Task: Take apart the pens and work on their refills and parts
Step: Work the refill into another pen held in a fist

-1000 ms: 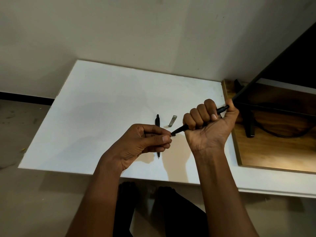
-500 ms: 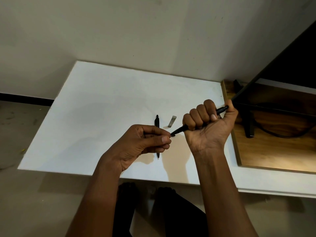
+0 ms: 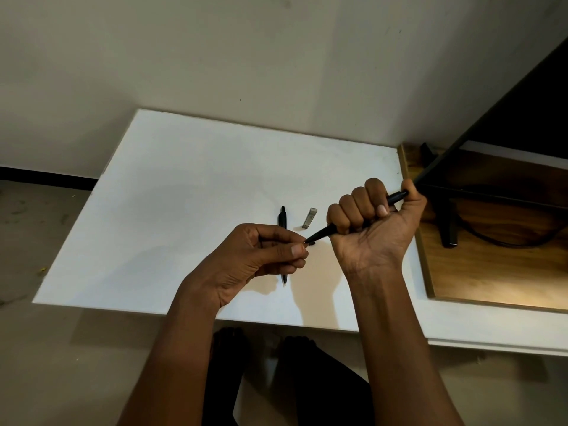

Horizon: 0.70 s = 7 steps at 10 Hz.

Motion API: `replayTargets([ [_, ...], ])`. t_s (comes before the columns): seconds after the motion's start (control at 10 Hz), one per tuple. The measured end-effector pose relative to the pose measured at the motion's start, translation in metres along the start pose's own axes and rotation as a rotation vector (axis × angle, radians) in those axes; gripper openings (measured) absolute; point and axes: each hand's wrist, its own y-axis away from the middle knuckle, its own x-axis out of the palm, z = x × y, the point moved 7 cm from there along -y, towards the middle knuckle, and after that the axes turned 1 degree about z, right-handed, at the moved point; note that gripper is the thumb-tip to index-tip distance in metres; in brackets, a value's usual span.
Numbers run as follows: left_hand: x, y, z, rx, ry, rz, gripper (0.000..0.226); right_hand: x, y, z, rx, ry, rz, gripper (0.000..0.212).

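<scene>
Hands: both are up over the white surface (image 3: 184, 195), close together and working on one pen.
Right hand (image 3: 372, 229): closed in a full fist around the held pen (image 3: 321, 233), knuckles up. The barrel passes through the fist and its back end shows by the thumb.
Left hand (image 3: 255, 259): thumb and forefinger are brought together in a narrow pinch on the pen's pointed end, the other fingers curled beneath. Whether the fingertips (image 3: 296, 249) grip the nose cone or the refill point is too small to tell.
Long axis: the held pen slants from low and left at the tip to high and right at the back end, roughly along the line between the two hands.
Nearer hand: the left is at the tip and the right has the body, so the tip end is the left hand's work.
Coming move, as I judge it: twisting or pulling the tip piece off along that slanted axis, down and left, while the fist keeps the barrel from turning.
Second pen (image 3: 282, 218): lies on the surface pointing roughly away from the person, its middle hidden behind the left hand.
Grey piece (image 3: 309, 218): small, lying just right of the second pen and below the held pen's tip.
Risk: a small part that slips free could fall to the surface or roll off its near edge.
</scene>
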Motion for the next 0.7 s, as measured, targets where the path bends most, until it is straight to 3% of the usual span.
replayTargets([
  [0.7, -0.0006, 0.0016, -0.0003, -0.005, -0.015, -0.011, 0.029, 0.0009, 0.0007, 0.0, 0.001, 0.015, 0.003, 0.057],
])
